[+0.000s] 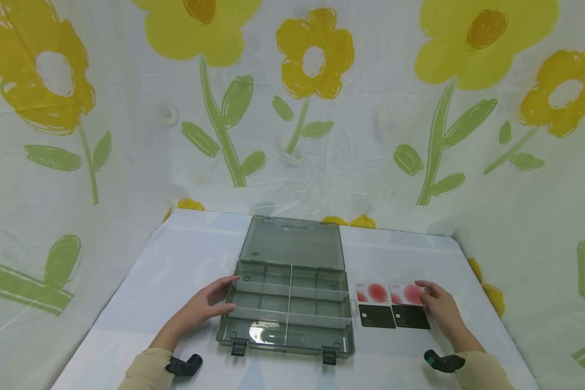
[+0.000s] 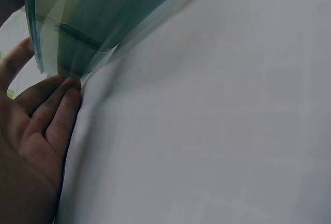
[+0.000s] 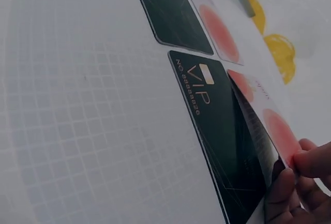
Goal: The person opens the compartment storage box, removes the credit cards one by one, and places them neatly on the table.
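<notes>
A grey see-through plastic organizer box (image 1: 317, 307) lies with its lid (image 1: 294, 246) folded back, its tray split into several compartments. My left hand (image 1: 209, 300) rests against the box's left side, fingers fairly straight along the wall. To the right of the box, my right hand (image 1: 441, 306) pinches the right end of a pink-and-white card (image 3: 279, 131) between thumb and fingers. That end is raised, while the card's far end stays low beside a black VIP card (image 3: 212, 125).
Another pink-and-white card (image 1: 370, 293) and another black card (image 1: 376, 316) lie between the box and the held card. Two dark latches (image 1: 329, 356) stick out from the box's front edge. A flower-printed curtain (image 1: 351, 146) surrounds the white table (image 1: 185, 260).
</notes>
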Motion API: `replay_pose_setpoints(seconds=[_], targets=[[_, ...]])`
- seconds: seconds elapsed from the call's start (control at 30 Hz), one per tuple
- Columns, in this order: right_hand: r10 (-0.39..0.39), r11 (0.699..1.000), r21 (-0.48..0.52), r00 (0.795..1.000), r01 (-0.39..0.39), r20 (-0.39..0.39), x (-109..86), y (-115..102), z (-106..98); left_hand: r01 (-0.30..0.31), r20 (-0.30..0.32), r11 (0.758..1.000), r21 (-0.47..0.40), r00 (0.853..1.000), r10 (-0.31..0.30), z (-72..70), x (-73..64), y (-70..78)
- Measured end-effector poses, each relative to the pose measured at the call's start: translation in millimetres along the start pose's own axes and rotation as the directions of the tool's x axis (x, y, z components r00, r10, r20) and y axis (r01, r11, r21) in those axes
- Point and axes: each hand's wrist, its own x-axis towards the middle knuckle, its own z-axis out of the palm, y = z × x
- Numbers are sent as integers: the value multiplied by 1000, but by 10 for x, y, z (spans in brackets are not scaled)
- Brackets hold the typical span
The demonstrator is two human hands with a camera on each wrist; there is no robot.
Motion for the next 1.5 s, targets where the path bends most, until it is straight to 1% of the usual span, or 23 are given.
replay_pose_setpoints(seconds=[0.1,0.27,0.33,0.4,0.53,0.67,0.8,0.87,1.0,1.1,1.27,1.5], targets=[[3,1000,-26,1000,-2,7,21,4,7,6,0,1000,1,1000,-6,0,3,1],[4,998,-62,999,-2,42,60,5,11,-15,-5,1000,17,1000,15,4,0,-5],[-4,997,-73,999,7,46,66,3,15,-27,-6,999,26,1000,27,6,-1,-9],[-14,996,-91,999,17,43,68,1,22,-22,-7,999,25,1000,22,7,-1,-10],[-42,985,-167,999,45,26,81,-2,40,-6,-9,1000,22,1000,7,7,4,-13],[-71,965,-254,997,66,-10,98,-6,69,9,-9,1000,12,1000,-9,8,7,-1],[-103,950,-302,994,85,-45,88,-7,101,-11,-8,1000,12,1000,11,13,5,4],[-121,944,-316,991,97,-56,87,1,112,-8,-10,1000,8,1000,8,16,6,0],[-147,932,-343,986,112,-78,101,16,126,-9,-12,1000,19,1000,9,18,5,1],[-148,930,-353,984,106,-95,113,22,133,-6,-12,1000,20,1000,6,17,0,12],[-140,934,-345,984,94,-110,100,25,126,-2,-10,1000,7,1000,3,16,-1,12],[-121,944,-319,987,80,-109,22,10,118,-19,5,1000,9,1000,19,-7,-7,-15]])
